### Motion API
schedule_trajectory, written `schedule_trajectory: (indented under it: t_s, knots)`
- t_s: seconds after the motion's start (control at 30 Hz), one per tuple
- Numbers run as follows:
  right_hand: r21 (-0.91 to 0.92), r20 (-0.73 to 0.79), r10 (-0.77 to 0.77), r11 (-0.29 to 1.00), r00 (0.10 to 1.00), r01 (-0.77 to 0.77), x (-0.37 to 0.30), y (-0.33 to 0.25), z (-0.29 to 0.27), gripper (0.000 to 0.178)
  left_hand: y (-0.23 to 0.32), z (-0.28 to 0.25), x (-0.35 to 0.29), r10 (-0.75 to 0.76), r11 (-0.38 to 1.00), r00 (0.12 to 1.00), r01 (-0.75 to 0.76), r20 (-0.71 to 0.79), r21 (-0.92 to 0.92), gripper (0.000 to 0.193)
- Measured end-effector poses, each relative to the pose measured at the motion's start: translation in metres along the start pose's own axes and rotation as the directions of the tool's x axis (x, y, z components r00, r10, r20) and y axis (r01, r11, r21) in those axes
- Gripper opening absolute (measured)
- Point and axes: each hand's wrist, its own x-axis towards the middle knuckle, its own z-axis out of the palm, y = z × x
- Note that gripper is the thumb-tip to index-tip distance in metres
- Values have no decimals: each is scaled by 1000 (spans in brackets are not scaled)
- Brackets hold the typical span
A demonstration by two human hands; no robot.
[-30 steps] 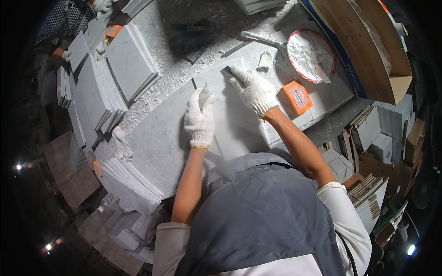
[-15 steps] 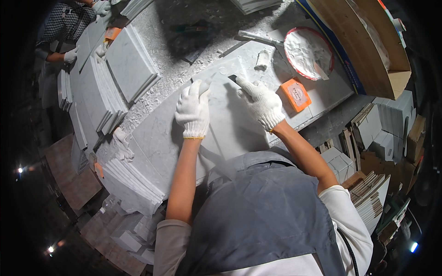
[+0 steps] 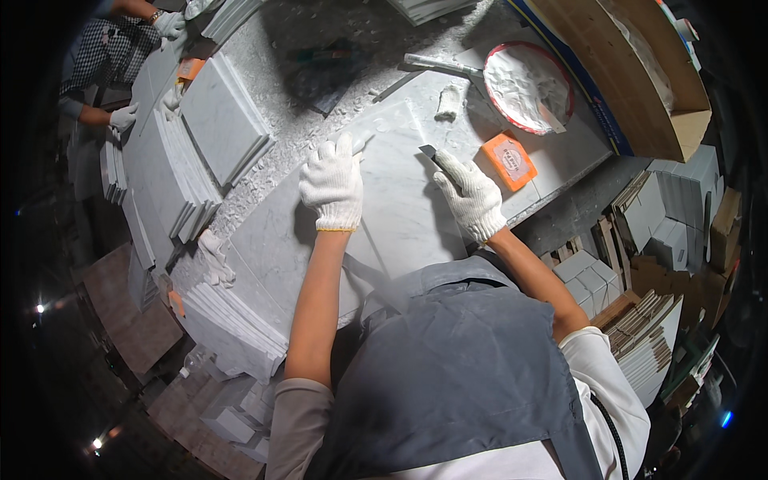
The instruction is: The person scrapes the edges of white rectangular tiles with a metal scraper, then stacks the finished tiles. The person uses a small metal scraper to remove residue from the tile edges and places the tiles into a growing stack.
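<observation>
In a white knitted glove, my left hand (image 3: 330, 184) is closed around a pale, narrow piece (image 3: 364, 145); only its tip shows past the fingers, and its kind cannot be made out. My right hand (image 3: 470, 198), gloved alike, grips a small scraper (image 3: 428, 150) with a dark flat blade pointing up and left. Both hands are over a grey-veined white marble tile (image 3: 392, 188). Right of my right hand lies an orange block (image 3: 510, 161) with a pale label. Beyond it stands a red-rimmed round tub (image 3: 528, 88) of white paste, with a flat tool in it.
A brush-like tool (image 3: 440, 64) and a crumpled white cloth (image 3: 450, 102) lie beside the tub. An open cardboard box (image 3: 632, 72) stands at the far right. Stacked marble tiles (image 3: 226, 120) are at the left, where a co-worker's gloved hand (image 3: 124, 118) rests. White boxes (image 3: 588, 280) stand lower right.
My right hand has moved slightly right and down with the scraper, whose blade now shows more fully. My left hand has shifted a little left, still closed.
</observation>
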Motion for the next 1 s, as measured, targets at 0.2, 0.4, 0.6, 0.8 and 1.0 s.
schedule_trajectory:
  t_s: [0.2,0.4,0.6,0.8,1.0]
  knots:
    - [-13,32,26,1000,999,-26,0,-1,-2,48,3,5,3,-22,995,998,16,61,94,37]
    - [-17,-55,-89,996,995,88,2,6,3,43,3,9,5,-12,996,997,5,74,87,36]
    - [22,-97,-128,991,987,130,2,10,5,43,4,11,4,-6,997,999,2,50,80,37]
    - [32,-104,-127,991,986,131,1,13,8,42,6,7,3,-19,996,999,14,51,84,38]
    - [42,-126,-137,989,983,143,2,8,5,40,3,6,4,-110,991,982,120,154,-61,40]
